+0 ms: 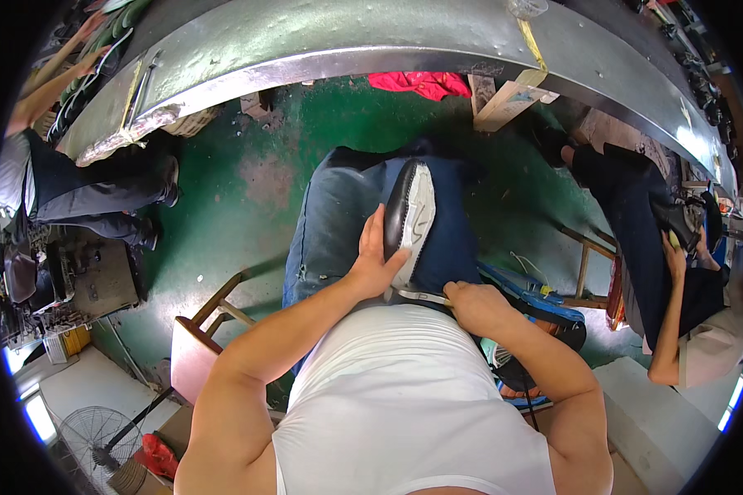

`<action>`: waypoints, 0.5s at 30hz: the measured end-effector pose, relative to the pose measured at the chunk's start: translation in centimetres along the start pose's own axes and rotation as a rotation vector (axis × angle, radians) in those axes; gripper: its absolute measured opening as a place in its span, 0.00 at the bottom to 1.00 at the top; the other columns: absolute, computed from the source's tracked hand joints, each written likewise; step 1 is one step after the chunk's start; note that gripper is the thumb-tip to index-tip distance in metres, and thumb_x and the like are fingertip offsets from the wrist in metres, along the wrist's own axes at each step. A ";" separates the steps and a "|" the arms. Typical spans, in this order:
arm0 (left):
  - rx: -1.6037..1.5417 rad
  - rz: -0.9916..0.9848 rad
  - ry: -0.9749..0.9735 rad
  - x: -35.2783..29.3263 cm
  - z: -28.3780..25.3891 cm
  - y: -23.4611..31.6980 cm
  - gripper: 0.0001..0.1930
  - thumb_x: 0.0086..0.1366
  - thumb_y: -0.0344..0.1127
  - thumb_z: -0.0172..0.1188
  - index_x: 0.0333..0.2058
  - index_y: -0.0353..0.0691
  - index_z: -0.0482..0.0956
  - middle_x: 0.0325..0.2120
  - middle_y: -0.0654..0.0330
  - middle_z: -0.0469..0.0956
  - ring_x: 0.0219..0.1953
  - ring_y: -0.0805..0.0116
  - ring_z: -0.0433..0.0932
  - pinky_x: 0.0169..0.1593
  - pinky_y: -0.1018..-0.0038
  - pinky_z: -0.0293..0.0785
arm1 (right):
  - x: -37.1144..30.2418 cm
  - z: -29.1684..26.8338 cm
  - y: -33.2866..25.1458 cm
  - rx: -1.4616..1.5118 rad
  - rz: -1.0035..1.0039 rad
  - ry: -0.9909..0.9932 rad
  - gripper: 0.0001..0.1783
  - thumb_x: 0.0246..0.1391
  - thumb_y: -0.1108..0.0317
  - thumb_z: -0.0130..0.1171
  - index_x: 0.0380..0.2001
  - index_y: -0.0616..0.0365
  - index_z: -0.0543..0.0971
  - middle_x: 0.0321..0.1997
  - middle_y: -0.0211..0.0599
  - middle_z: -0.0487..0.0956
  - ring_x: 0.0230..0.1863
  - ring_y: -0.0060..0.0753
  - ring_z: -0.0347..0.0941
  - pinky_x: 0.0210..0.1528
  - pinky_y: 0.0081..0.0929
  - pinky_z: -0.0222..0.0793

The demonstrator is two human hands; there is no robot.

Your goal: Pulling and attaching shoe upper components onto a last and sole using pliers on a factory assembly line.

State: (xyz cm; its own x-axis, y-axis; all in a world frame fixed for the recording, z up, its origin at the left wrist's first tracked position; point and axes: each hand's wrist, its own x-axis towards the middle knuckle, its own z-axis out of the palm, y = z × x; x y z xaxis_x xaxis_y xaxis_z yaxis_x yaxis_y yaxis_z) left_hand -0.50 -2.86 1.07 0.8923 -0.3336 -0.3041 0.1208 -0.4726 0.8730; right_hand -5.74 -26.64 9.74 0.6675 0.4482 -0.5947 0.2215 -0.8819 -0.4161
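Observation:
A black shoe upper lies sole up along my lap, its pale underside showing with a dark curved mark on it. My left hand steadies the shoe from the left, fingers along the black side and thumb across near the heel. In my right hand is a metal hand tool with a flat shank. Its head meets or lies close to the shoe's heel end, just in front of my white shirt; the exact contact is hard to make out.
A metal-topped workbench curves across the front. Red cloth lies beneath it. Co-workers are at the left and right; the right one's hands hold a dark shoe. A wooden stool and a fan stand at left.

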 end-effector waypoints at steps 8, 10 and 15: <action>-0.131 -0.086 -0.246 -1.9 -2.2 -0.1 0.62 0.59 0.36 0.67 0.71 0.44 0.18 0.72 0.37 0.27 0.75 0.44 0.37 0.74 0.64 0.43 | 0.0 -7.0 0.7 0.456 0.103 -0.458 0.17 0.63 0.58 0.56 0.39 0.64 0.76 0.37 0.55 0.81 0.40 0.61 0.78 0.43 0.47 0.71; -0.133 -0.067 -0.225 -2.3 -2.0 0.1 0.62 0.59 0.36 0.67 0.71 0.43 0.19 0.72 0.38 0.28 0.75 0.44 0.38 0.74 0.63 0.44 | -0.2 -5.8 -1.1 0.561 -0.069 0.143 0.18 0.64 0.57 0.55 0.38 0.65 0.75 0.35 0.60 0.79 0.39 0.65 0.76 0.42 0.49 0.71; -0.192 -0.101 -0.172 -2.1 -3.2 0.7 0.54 0.62 0.36 0.66 0.72 0.33 0.32 0.69 0.37 0.53 0.73 0.51 0.52 0.73 0.69 0.48 | 2.2 -1.2 0.8 0.534 -0.028 0.247 0.22 0.68 0.53 0.49 0.33 0.64 0.74 0.28 0.58 0.79 0.33 0.64 0.77 0.39 0.49 0.71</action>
State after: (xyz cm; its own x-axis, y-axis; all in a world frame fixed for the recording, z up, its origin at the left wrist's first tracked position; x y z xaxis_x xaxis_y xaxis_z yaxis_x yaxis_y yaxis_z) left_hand -0.88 0.13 3.53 0.7867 -0.4335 -0.4395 0.3006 -0.3528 0.8861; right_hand -3.27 -26.52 8.99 0.8264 0.3666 -0.4274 -0.1046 -0.6458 -0.7563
